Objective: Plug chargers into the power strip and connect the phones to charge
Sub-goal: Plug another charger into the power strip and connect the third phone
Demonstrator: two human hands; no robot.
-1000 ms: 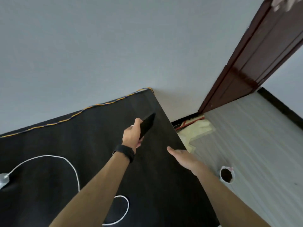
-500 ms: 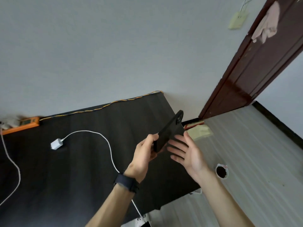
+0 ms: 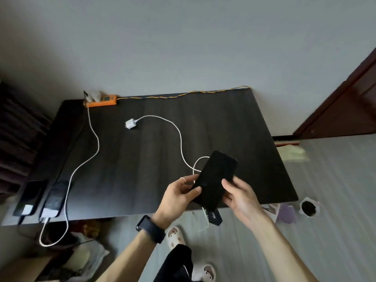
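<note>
Both hands are closed on a black phone (image 3: pixel 216 180) held just above the near right part of the dark table (image 3: pixel 142 169). The left hand (image 3: pixel 179 195) pinches its lower left edge, thumb on the dark screen. The right hand (image 3: pixel 240 197) cradles its right side, thumb on the edge and fingers underneath. The phone tilts with its top end away to the right, and no brand or writing shows on it.

It covers part of a loop in the white cable (image 3: pixel 180 139), which runs back to a white charger plug (image 3: pixel 130 124) lying loose on the tabletop, well apart from the orange power strip (image 3: pixel 101 101) at the far left corner. A second white cable (image 3: pixel 94 147) runs from the strip, drops past the near edge and curls back up to one of two phones (image 3: pixel 55 198) lying side by side at the near left. Each carries a white patch at its near end – any print there is too small to read.

A black wristband (image 3: pixel 150 226) sits on the left wrist. An orange-and-black twisted cord (image 3: pixel 183 94) follows the table's far edge. On the floor are pale slippers (image 3: pixel 176 237) and a small white pot (image 3: pixel 308 207) – a dark wooden door (image 3: pixel 345 110) stands at right.
</note>
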